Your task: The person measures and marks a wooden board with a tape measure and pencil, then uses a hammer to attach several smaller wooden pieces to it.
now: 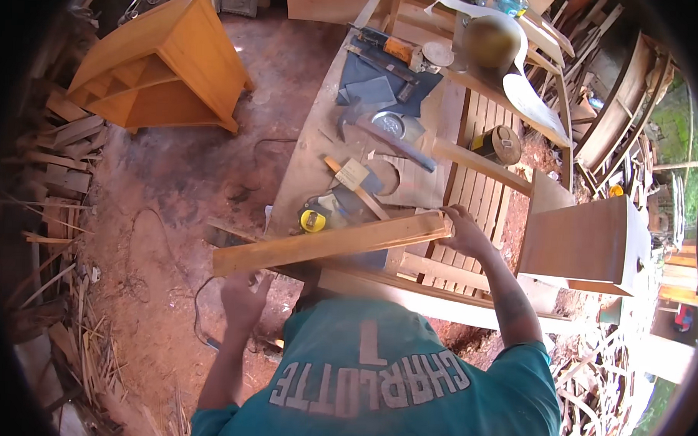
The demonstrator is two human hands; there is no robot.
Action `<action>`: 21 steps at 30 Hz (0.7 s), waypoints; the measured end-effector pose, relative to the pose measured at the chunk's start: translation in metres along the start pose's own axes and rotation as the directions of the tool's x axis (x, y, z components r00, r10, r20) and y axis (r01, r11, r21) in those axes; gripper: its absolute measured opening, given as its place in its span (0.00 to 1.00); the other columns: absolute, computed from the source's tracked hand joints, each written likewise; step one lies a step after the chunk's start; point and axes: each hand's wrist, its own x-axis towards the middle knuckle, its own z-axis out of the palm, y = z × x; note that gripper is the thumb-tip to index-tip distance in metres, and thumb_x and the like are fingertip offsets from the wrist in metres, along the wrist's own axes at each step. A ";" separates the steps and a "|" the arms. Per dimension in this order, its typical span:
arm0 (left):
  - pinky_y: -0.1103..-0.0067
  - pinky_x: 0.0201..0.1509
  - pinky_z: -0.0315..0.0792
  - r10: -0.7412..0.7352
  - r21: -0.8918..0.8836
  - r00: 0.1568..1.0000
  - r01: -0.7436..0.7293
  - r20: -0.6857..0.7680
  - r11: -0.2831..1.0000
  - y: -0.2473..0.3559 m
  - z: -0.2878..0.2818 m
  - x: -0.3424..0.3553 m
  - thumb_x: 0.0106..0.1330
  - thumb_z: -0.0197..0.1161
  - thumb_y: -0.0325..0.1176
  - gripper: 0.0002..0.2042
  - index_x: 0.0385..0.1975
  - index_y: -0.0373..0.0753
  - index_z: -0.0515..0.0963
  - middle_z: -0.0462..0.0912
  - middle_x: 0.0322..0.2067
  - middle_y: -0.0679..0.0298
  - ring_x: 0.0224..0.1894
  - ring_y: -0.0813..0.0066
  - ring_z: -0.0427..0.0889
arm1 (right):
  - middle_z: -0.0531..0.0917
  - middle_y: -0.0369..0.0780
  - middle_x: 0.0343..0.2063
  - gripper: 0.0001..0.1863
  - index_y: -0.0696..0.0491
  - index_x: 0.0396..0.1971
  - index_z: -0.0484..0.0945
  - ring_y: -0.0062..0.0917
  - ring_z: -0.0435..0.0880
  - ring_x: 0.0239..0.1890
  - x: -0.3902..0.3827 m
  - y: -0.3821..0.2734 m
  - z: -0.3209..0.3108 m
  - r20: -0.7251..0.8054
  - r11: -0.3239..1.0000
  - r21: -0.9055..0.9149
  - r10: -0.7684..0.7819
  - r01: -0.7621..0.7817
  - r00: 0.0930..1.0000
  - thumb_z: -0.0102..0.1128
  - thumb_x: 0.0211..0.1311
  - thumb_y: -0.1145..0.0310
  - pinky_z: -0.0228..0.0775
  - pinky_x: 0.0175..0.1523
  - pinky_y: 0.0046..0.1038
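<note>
A long wooden board [329, 242] slants across the front of the workbench, its right end higher and showing thin layers. My right hand [462, 228] is closed round that right end. Under the left end, my left hand [244, 293] is closed against the lower edge; its fingertips are partly hidden. Just beyond the board lie a yellow tape measure [313, 219] and a wooden marking gauge [350, 176]. Farther back, a claw hammer [394, 145] rests beside a round metal lid [388, 125].
Dark sandpaper sheets [370, 92] and an orange-bodied power tool [399, 49] lie at the back of the workbench [301, 170]. A can [507, 144] stands on slats to the right. An orange wooden cabinet [166, 69] stands at far left. Wood scraps [90, 355] line the floor.
</note>
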 end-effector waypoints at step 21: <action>0.61 0.54 0.75 0.334 0.549 0.936 -0.337 0.110 0.765 0.038 -0.062 0.065 0.48 0.78 0.39 0.27 0.49 0.39 0.79 0.83 0.46 0.52 0.51 0.49 0.80 | 0.76 0.47 0.55 0.30 0.48 0.53 0.78 0.47 0.77 0.58 0.021 0.003 0.025 0.100 0.995 0.044 0.086 -0.091 0.991 0.75 0.46 0.69 0.73 0.62 0.43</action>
